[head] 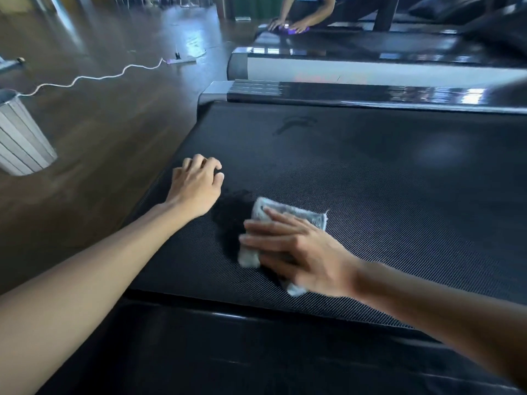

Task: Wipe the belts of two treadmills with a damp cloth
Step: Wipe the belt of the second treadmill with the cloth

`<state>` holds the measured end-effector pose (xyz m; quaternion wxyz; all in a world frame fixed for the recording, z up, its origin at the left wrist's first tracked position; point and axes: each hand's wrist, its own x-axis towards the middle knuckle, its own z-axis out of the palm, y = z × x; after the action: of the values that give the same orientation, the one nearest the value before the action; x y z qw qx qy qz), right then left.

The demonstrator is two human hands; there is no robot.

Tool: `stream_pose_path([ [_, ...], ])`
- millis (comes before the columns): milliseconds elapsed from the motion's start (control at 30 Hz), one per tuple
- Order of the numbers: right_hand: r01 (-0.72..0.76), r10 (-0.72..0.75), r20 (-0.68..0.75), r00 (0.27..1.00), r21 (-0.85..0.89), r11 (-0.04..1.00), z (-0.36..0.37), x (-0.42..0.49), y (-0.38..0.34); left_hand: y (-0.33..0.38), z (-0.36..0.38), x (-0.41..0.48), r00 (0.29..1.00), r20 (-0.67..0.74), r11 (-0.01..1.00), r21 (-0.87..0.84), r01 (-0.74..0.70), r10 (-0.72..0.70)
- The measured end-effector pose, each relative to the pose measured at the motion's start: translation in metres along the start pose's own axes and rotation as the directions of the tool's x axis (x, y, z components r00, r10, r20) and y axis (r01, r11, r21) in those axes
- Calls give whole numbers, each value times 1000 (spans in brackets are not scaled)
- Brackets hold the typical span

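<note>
A black textured treadmill belt fills the middle of the view. My right hand presses flat on a folded pale grey cloth lying on the belt, fingers straight and spread. A dark wet patch marks the belt just left of the cloth. My left hand rests on the belt near its left edge, fingers curled down onto the surface, holding nothing. A second treadmill belt lies behind, beyond the glossy side rail.
Another person kneels at the far treadmill with both hands on a purple cloth. On the wooden floor to the left stand a grey ribbed bin and a white cable leading to a power strip.
</note>
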<state>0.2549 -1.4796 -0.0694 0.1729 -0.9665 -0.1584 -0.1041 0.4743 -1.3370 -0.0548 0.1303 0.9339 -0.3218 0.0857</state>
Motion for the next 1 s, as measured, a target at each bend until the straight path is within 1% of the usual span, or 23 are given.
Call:
stream_pose_path([
  [33, 80, -81, 29, 996, 35, 996, -10, -16, 2, 2, 1, 6, 1000, 2, 1000, -16, 0, 0],
  [67, 121, -124, 59, 990, 64, 991, -21, -28, 10, 3, 2, 12, 1000, 3, 1000, -31, 2, -2],
  [100, 107, -114, 82, 990, 83, 991, -33, -37, 22, 3, 3, 18, 1000, 10, 999, -43, 4, -4],
  [167, -12, 5, 77, 997, 96, 995, -53, -43, 59, 0, 8, 27, 998, 67, 998, -57, 23, -19],
  [233, -140, 139, 8, 990, 59, 988, -61, -37, 106, -1, 16, 34, 985, 165, 998, -29, 51, -46],
  [267, -210, 211, -43, 977, 27, 977, -61, -29, 130, -2, 21, 37, 980, 193, 998, 0, 56, -55],
  [300, -308, 306, -114, 945, -1, 951, -58, -15, 152, -2, 25, 40, 978, 203, 998, 21, 55, -58],
  [333, -442, 427, -198, 882, -38, 896, -56, 2, 167, 0, 27, 43, 978, 203, 998, 27, 50, -54],
  [367, -579, 542, -265, 797, -85, 811, -50, 23, 175, 2, 29, 49, 978, 201, 999, 22, 47, -50],
  [400, -653, 602, -287, 745, -134, 745, -42, 47, 175, 3, 31, 55, 980, 195, 999, 13, 48, -50],
  [433, -653, 601, -275, 751, -167, 739, -32, 70, 167, 5, 33, 61, 981, 186, 999, 3, 55, -54],
  [467, -594, 552, -237, 800, -183, 783, -19, 89, 154, 7, 35, 67, 983, 177, 998, -3, 58, -56],
  [533, -400, 382, -137, 914, -149, 904, 1, 105, 114, 9, 40, 77, 984, 172, 999, -17, 50, -46],
  [567, -320, 309, -101, 946, -125, 939, 5, 99, 95, 9, 41, 82, 985, 169, 999, -25, 42, -37],
  [667, -119, 120, 15, 993, -36, 992, -13, 47, 63, 7, 39, 101, 986, 166, 1000, -14, -15, 17],
  [700, -62, 63, 52, 997, -16, 998, -23, 24, 70, 7, 38, 110, 984, 175, 999, -4, -39, 39],
  [733, -40, 41, 73, 996, -15, 999, -36, 4, 82, 8, 38, 120, 981, 186, 998, -1, -59, 58],
  [800, -114, 116, 57, 992, -46, 992, -57, -18, 121, 13, 41, 137, 978, 191, 997, -13, -82, 83],
  [867, -260, 259, -21, 966, -75, 963, -64, -12, 172, 20, 47, 151, 977, 195, 996, -37, -82, 88],
  [900, -361, 354, -81, 932, -90, 928, -64, 2, 194, 23, 51, 156, 977, 194, 996, -48, -77, 85],
  [967, -587, 569, -169, 805, -93, 804, -59, 49, 227, 28, 58, 162, 978, 194, 996, -58, -68, 78],
  [1000, -650, 627, -188, 756, -101, 753, -54, 77, 235, 28, 60, 165, 979, 192, 996, -57, -66, 75],
])
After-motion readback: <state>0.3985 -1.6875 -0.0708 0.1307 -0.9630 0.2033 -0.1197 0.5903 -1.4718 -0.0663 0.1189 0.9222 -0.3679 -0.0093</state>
